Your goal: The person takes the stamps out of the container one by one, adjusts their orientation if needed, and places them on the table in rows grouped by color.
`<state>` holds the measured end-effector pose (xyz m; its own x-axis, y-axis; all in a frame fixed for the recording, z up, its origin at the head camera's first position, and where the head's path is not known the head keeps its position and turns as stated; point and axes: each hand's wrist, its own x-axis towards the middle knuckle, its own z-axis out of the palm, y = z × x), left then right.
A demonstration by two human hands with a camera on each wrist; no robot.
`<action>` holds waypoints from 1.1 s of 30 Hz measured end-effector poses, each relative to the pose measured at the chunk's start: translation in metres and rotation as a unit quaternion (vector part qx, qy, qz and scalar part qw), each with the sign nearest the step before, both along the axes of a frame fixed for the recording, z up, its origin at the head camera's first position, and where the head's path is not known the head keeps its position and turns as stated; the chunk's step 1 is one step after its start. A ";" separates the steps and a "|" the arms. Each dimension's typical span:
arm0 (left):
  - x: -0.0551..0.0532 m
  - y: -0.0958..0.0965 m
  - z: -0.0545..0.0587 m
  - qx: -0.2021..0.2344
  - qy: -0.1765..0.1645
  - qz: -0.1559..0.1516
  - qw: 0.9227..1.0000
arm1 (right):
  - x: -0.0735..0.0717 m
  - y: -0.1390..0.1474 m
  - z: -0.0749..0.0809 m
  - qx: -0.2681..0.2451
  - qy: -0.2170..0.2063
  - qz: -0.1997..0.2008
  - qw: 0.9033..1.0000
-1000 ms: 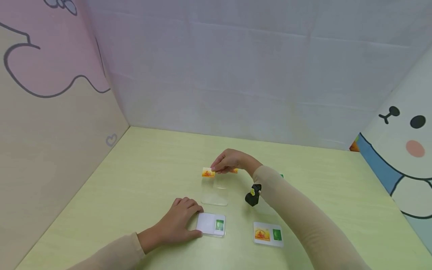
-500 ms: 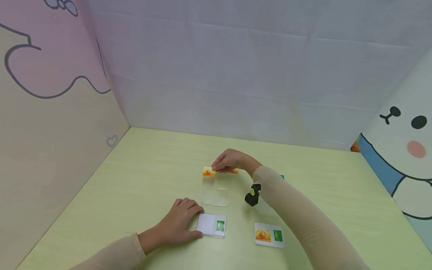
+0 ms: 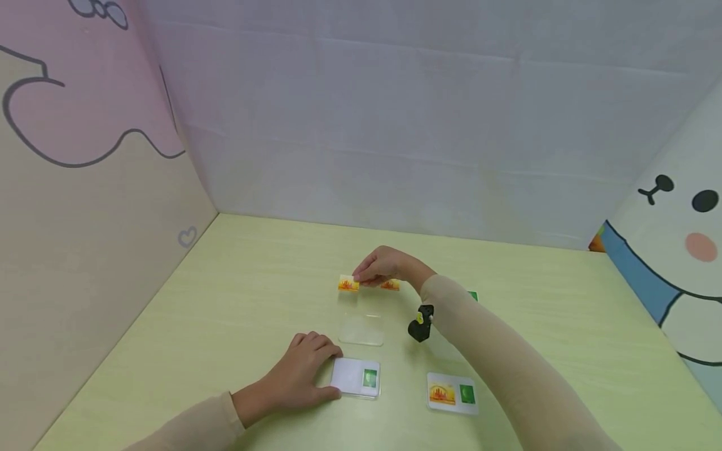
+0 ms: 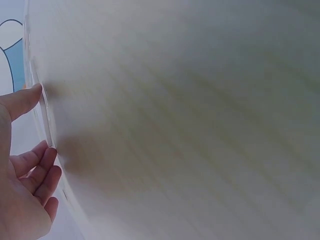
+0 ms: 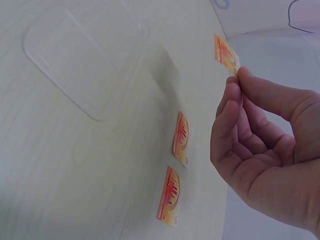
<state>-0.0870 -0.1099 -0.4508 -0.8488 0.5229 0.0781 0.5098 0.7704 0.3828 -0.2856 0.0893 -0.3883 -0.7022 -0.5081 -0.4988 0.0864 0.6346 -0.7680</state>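
My right hand (image 3: 385, 264) pinches a small orange-and-yellow stamp (image 3: 348, 284) by one edge, between thumb and forefinger. In the right wrist view that stamp (image 5: 227, 54) is held above the table, its shadow below. Two similar stamps (image 5: 170, 195) lie on the table under the hand. My left hand (image 3: 296, 373) holds a flat white case (image 3: 346, 376) on its left side, thumb at the near corner and fingers at the far one. A green stamp (image 3: 370, 378) sits at the right of this case. The left wrist view shows the case only edge-on.
A clear plastic cover (image 3: 361, 330) lies beyond the white case. To the right lies another case (image 3: 452, 393) with an orange and a green stamp in it. A green stamp (image 3: 472, 295) shows partly behind the right sleeve. Walls border the table (image 3: 265, 275).
The stamp in my right hand has risen slightly off the table surface. My left hand stays at the white case.
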 end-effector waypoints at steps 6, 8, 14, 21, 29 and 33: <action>0.002 -0.001 0.000 -0.002 -0.001 0.001 1.000 | 0.001 -0.001 0.001 -0.005 -0.008 -0.010 1.000; 0.002 -0.001 0.000 -0.001 0.000 0.001 1.000 | 0.001 -0.001 0.001 -0.007 -0.010 -0.013 1.000; 0.004 -0.001 -0.001 -0.001 0.005 0.002 1.000 | 0.001 -0.001 -0.001 -0.012 -0.011 -0.020 1.000; 0.005 0.000 -0.001 0.002 0.013 0.002 1.000 | -0.002 -0.001 -0.005 -0.015 -0.015 -0.028 0.999; 0.006 0.001 0.000 0.002 0.006 0.003 1.000 | -0.005 -0.003 -0.007 -0.013 -0.015 -0.032 0.999; 0.006 0.001 0.000 0.004 0.006 0.003 1.000 | -0.006 -0.003 -0.009 -0.011 -0.010 -0.034 0.999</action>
<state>-0.0809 -0.1090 -0.4508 -0.8515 0.5163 0.0913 0.5086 0.7711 0.3830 -0.2913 0.0858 -0.3968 -0.7251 -0.4710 -0.5024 0.1441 0.6096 -0.7795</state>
